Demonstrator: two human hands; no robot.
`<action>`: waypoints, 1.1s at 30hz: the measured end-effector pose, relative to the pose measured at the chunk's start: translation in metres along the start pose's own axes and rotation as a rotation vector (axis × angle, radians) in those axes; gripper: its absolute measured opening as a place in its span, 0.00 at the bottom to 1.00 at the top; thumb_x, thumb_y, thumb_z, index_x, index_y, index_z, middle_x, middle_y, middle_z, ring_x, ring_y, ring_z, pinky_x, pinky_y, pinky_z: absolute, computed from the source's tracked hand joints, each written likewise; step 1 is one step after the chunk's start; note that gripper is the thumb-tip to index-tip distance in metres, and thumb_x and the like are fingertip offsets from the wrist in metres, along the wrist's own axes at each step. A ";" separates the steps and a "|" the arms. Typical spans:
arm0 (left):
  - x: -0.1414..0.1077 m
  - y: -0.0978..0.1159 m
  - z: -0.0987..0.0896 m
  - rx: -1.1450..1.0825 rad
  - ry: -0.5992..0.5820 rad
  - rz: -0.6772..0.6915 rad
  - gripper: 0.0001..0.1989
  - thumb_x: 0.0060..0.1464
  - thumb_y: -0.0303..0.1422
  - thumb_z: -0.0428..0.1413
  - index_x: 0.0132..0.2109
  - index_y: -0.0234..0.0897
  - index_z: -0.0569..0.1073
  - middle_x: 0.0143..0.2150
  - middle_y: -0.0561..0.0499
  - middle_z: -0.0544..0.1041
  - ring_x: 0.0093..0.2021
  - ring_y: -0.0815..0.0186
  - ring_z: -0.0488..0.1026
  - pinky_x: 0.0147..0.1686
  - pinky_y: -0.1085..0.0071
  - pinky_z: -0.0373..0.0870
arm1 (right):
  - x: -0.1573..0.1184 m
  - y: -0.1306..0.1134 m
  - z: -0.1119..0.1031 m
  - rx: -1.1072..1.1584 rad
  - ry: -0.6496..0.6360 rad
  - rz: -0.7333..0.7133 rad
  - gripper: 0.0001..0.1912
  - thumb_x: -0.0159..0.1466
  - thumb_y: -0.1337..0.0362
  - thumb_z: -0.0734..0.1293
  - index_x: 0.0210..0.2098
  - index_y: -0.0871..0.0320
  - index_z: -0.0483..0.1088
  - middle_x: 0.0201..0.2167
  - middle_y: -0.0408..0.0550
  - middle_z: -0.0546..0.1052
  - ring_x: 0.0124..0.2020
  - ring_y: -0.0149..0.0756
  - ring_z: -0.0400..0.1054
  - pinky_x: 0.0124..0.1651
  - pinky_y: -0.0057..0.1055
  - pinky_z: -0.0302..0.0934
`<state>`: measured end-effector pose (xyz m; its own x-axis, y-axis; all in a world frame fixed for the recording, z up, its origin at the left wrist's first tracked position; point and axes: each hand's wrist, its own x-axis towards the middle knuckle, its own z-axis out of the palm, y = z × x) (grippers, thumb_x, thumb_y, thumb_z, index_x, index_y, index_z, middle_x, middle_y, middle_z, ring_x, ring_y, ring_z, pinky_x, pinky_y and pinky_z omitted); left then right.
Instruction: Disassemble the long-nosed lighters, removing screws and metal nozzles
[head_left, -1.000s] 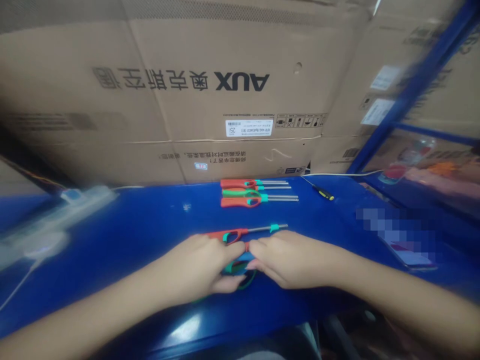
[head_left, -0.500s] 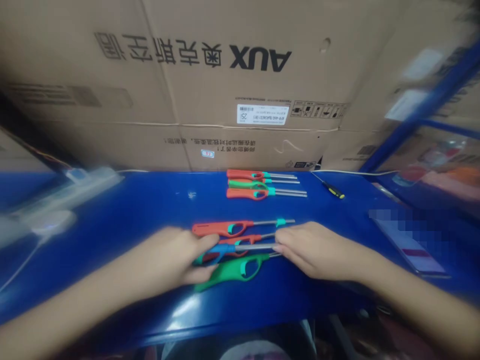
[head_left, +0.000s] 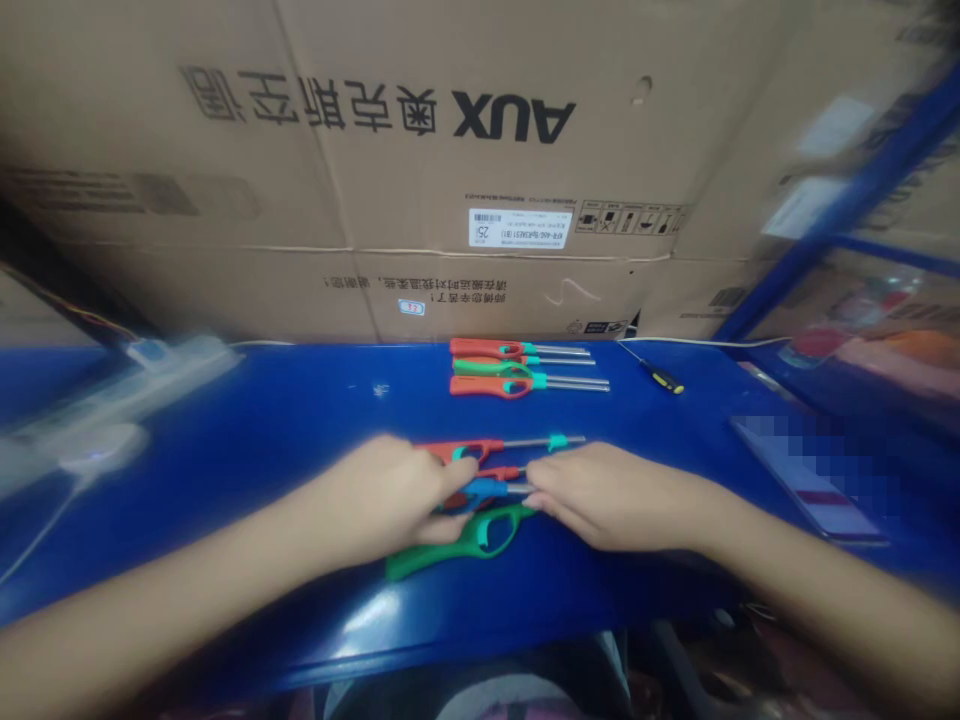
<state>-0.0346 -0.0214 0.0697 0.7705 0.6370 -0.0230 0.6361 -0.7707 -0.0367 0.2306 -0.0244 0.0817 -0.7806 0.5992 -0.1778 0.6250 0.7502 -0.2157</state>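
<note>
The left hand (head_left: 405, 490), closed on the blue lighter (head_left: 487, 488), and the right hand (head_left: 600, 495), pinching its metal tube (head_left: 518, 489), seem to be working it, next needing steady alignment.

I see the left forearm (head_left: 247, 562) and the right forearm (head_left: 795, 570), both bare, slanting inward from either side. The left hand (head_left: 401, 497) and the right hand (head_left: 589, 490) sit near each other with a gap between, backs upward, the fingers of all 2 curled into a grip, thumbs lowermost.
</note>
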 end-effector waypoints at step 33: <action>0.059 -0.034 0.013 0.045 0.140 -0.063 0.12 0.65 0.42 0.53 0.46 0.38 0.73 0.37 0.47 0.80 0.34 0.58 0.75 0.31 0.67 0.64 | 0.047 0.036 -0.003 -0.272 0.252 0.183 0.08 0.72 0.66 0.58 0.47 0.61 0.64 0.40 0.53 0.75 0.32 0.39 0.70 0.29 0.32 0.48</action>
<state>-0.0110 0.0428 0.0571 0.7295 0.6734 0.1201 0.6831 -0.7261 -0.0783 0.2165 0.0312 0.0686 -0.6542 0.7541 0.0583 0.7563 0.6510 0.0657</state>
